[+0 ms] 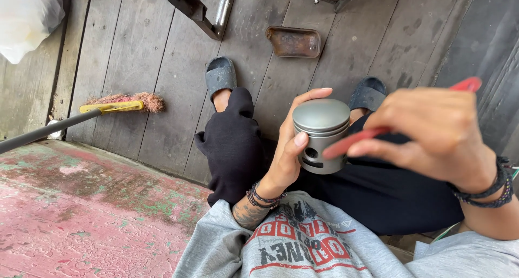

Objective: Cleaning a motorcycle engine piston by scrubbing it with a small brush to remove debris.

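With the left hand (pixel 289 148) gripping the grey piston (pixel 321 135) only by fingertips and thumb, pressure from the red tool (pixel 378 132) pinched in the right hand (pixel 432 137) could likely tip it loose onto the plank floor (pixel 162 56).

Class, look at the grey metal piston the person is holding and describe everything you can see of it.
The piston is a short matt-grey metal cylinder with a flat, smooth crown, ring grooves just below the top and a round pin hole in its side with a slot under it. It looks clean. It stands upright above the person's lap, wrapped in the left hand, thumb on its near side. The right hand holds a slim red tool whose tip meets the piston's side.
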